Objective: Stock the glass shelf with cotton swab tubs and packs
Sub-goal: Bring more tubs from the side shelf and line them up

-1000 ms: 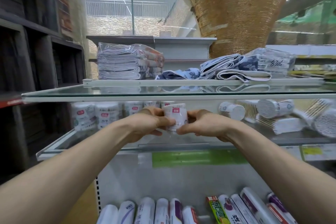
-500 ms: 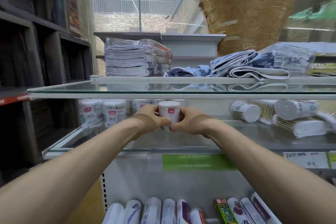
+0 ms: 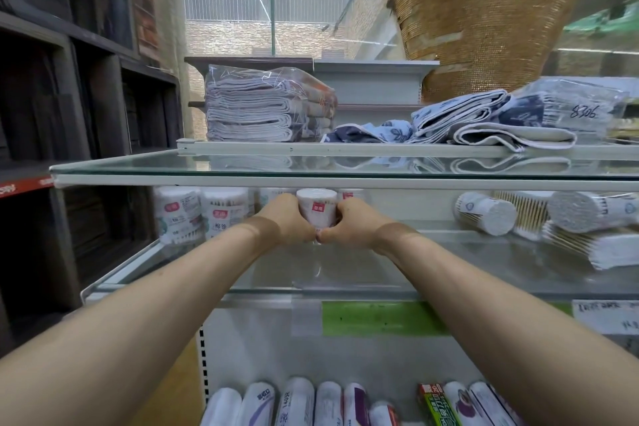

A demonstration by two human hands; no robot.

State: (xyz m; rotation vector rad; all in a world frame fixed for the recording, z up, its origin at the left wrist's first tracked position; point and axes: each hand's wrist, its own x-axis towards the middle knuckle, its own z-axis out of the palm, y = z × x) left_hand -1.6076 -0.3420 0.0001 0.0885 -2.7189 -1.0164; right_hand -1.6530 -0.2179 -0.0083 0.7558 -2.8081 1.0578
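Head view: one cotton swab tub, upright, over the middle of the glass shelf, right of two standing tubs. Grip: left hand and right hand both curled round its sides. Judged light, thin-walled, smooth plastic; hold low on the wall, gently.

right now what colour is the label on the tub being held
Red label on the white tub; head view shows it best.

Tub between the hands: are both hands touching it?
Touching. The head view shows the left hand and right hand curled round opposite sides of the tub, with no gap visible.
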